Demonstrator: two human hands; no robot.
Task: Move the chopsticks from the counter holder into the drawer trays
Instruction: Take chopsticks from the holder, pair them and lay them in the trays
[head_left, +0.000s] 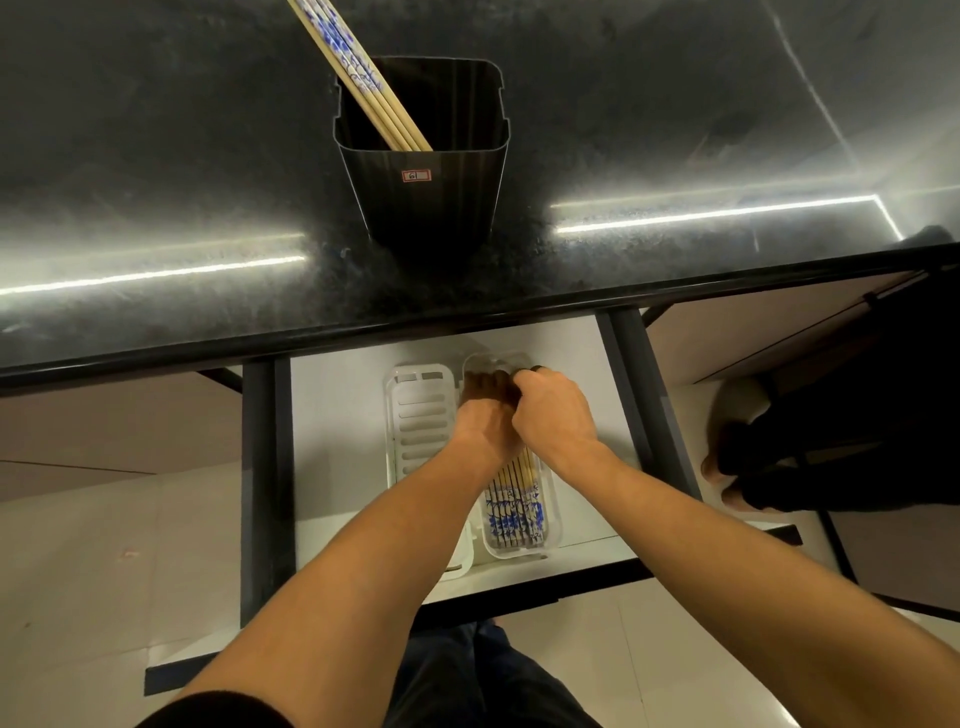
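Chopsticks (514, 512) lie in the right drawer tray (555, 501), left grip (485, 415) and right grip (553, 410) both curled over their plain ends, likely squaring the bundle, while more lean in the holder (421, 197).

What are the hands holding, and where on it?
Both the left hand and right hand grip the chopsticks at their plain wooden ends; the blue-patterned ends lie in the right tray.

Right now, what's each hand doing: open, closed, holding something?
Left hand: curled down over the chopsticks in the right tray; grip hidden, cannot tell.
Right hand: curled beside it over the same chopsticks; cannot tell.
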